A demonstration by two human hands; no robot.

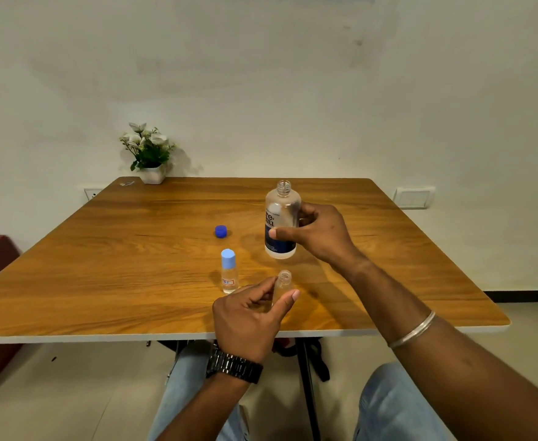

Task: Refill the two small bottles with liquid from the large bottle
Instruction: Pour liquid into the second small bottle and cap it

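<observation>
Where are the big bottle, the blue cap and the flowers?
big bottle (281, 224), head view, on its label
blue cap (220, 231), head view, on its top
flowers (146, 144), head view, on the leaves

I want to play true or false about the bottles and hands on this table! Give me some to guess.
1. The right hand holds the large clear bottle with the dark blue label. True.
2. The large bottle has its cap on. False: its neck is open.
3. The left hand holds a small clear uncapped bottle. True.
4. The small clear bottle with the light blue cap lies on its side. False: it stands upright.
5. The dark blue round cap lies on the wooden table. True.
</observation>
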